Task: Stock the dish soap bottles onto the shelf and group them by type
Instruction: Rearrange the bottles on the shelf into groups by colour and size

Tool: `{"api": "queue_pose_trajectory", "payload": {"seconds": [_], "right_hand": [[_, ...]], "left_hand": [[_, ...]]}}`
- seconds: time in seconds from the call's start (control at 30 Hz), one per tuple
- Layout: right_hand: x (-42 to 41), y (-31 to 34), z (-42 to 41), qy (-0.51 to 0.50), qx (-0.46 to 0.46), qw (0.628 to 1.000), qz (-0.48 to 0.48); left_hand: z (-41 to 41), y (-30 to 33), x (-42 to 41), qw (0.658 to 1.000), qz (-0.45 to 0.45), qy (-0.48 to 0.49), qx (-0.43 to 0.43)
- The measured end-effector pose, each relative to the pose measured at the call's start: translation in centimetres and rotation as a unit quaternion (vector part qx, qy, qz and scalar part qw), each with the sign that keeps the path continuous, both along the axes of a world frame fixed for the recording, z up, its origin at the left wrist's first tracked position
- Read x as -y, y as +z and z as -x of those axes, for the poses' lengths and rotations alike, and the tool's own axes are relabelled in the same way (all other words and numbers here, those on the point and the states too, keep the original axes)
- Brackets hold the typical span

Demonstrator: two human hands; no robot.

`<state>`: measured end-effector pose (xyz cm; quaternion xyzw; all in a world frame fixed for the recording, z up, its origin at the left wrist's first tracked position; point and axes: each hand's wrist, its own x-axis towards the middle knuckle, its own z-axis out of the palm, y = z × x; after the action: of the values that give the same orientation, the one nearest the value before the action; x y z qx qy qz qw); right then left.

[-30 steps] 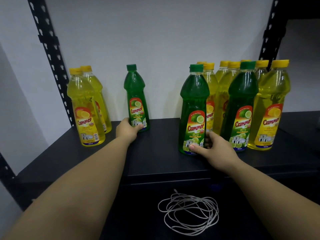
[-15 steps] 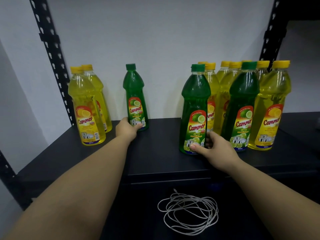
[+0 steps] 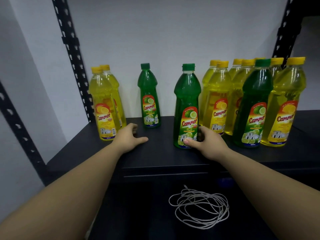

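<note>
Both bare forearms reach forward from the bottom corners over the dark shelf (image 3: 86, 149). The right hand (image 3: 206, 142) grips the lower part of a green bottle (image 3: 187, 108), its thumb lying across the front of the label and its fingers wrapped around the far right side; the bottle stands upright on the shelf, just left of that hand's knuckles. The left hand (image 3: 129, 137) lies palm down on the shelf, holding nothing, with its thumb stretched toward the right and its fingers loosely bent at the far edge. Beyond its fingertips and slightly to the right, a smaller-looking green bottle (image 3: 149, 96) stands upright near the back wall, apart from the hand. To the left of that hand, two yellow bottles (image 3: 103, 104) stand close together, one behind the other, the front one just beside the wrist line. To the right of the right hand stands a crowded group of yellow bottles (image 3: 217, 101) in rows, the nearest of them directly behind the hand's fingers. Further right, another green bottle (image 3: 254, 104) stands at the front of that group, with a yellow bottle (image 3: 284, 104) just beside it at the far right. Below and between the two forearms, on a lower dark surface, lies a loose coil of pale cord (image 3: 199, 207).
</note>
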<state>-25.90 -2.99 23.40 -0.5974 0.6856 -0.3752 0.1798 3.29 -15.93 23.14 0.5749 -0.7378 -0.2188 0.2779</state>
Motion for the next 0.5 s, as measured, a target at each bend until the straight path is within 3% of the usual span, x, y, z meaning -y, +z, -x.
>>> {"api": "queue_pose_trajectory", "payload": {"seconds": [0.2, 0.5], "right_hand": [[3.9, 0.1, -5.1, 0.006, 0.001, 1.0, -0.013], [9.2, -0.6, -9.1, -0.002, -0.013, 0.999, -0.029]], "left_hand": [[-3.1, -0.3, -3.0, 0.992, 0.048, -0.052, 0.107], [-2.9, -0.7, -2.7, 0.991, 0.067, -0.038, 0.114]]}}
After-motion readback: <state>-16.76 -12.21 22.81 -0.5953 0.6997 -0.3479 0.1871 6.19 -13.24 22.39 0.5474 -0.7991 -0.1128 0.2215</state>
